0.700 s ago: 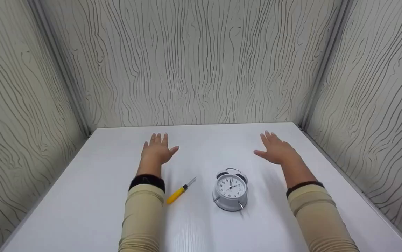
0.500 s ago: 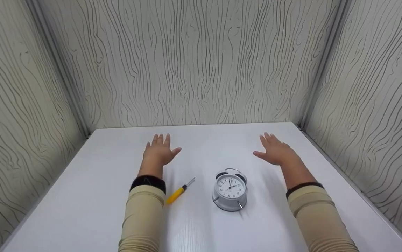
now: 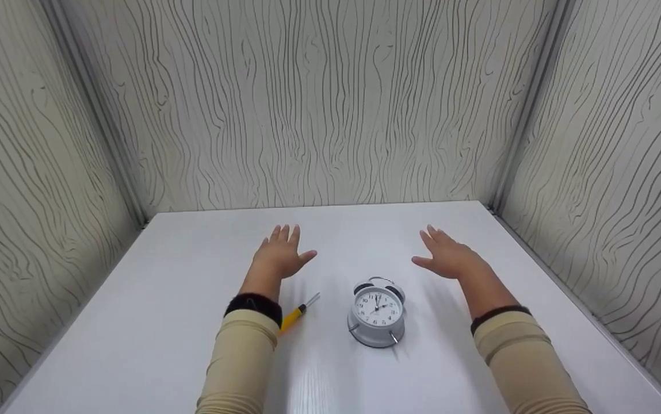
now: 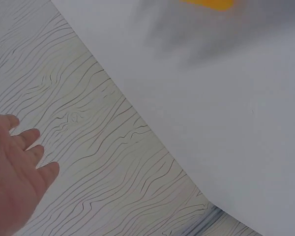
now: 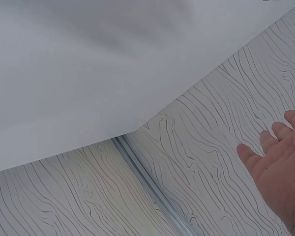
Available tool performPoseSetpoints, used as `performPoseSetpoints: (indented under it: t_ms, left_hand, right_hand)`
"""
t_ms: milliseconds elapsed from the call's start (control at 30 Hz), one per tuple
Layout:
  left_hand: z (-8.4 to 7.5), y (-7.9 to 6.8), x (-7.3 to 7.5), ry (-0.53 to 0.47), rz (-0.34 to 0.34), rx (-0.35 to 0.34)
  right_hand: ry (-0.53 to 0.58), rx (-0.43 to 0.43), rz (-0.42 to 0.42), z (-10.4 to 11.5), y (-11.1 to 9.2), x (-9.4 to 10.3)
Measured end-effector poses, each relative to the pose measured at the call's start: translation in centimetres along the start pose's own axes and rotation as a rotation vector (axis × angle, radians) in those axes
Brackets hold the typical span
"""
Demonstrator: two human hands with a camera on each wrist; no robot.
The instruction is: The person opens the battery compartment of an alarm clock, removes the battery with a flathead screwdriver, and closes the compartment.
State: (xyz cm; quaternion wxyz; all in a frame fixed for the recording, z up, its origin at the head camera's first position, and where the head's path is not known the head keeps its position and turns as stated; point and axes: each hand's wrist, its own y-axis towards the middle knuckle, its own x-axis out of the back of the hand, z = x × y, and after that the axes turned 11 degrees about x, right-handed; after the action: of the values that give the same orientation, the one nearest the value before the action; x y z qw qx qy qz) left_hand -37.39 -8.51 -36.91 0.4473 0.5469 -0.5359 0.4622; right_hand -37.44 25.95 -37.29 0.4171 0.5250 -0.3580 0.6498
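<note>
My left hand [image 3: 279, 256] hovers over the table with fingers spread and holds nothing. Below it lies a screwdriver [image 3: 294, 319] with a yellow handle, its metal shaft pointing away to the right; the left sleeve hides the handle's near end. A strip of the yellow handle [image 4: 211, 4] shows at the top of the left wrist view. On the right, my right hand [image 3: 448, 257] is likewise in the air, fingers spread, nothing in it. Between the two arms stands a white twin-bell alarm clock [image 3: 377, 313], tilted back on its legs with the dial facing up toward me.
The white table [image 3: 192, 276] is walled in on three sides by wood-grain panels [image 3: 318, 115]. A grey metal strip [image 3: 528, 109] runs up the back right corner, and another metal strip [image 3: 97, 121] up the back left.
My left hand has moved right and slightly nearer, its sleeve now covering more of the yellow handle. The right hand has shifted slightly left and nearer. Clock and screwdriver have stayed put.
</note>
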Motion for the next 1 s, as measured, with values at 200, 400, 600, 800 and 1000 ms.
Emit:
performPoseSetpoints:
  t_ms: [200, 400, 600, 800, 1000]
  left_hand:
    - [-1.0, 0.0, -0.8, -0.023, -0.001, -0.056]
    - [-1.5, -0.1, -1.3, -0.037, 0.007, -0.078]
    - [-2.0, -0.4, -1.5, -0.043, 0.01, -0.097]
    - [-2.5, -0.6, -1.7, -0.064, 0.021, -0.105]
    - [-3.2, -0.9, -2.4, -0.076, 0.04, -0.134]
  right_hand:
    - [0.012, 0.005, 0.007, 0.3, -0.2, -0.4]
    - [0.012, 0.014, 0.017, 0.4, -0.2, -0.7]
    - [0.015, 0.006, 0.025, 0.6, 0.0, -0.8]
    - [0.035, 0.0, 0.044, 0.9, 0.3, -1.1]
    - [0.041, 0.002, 0.063, 0.8, 0.1, -1.7]
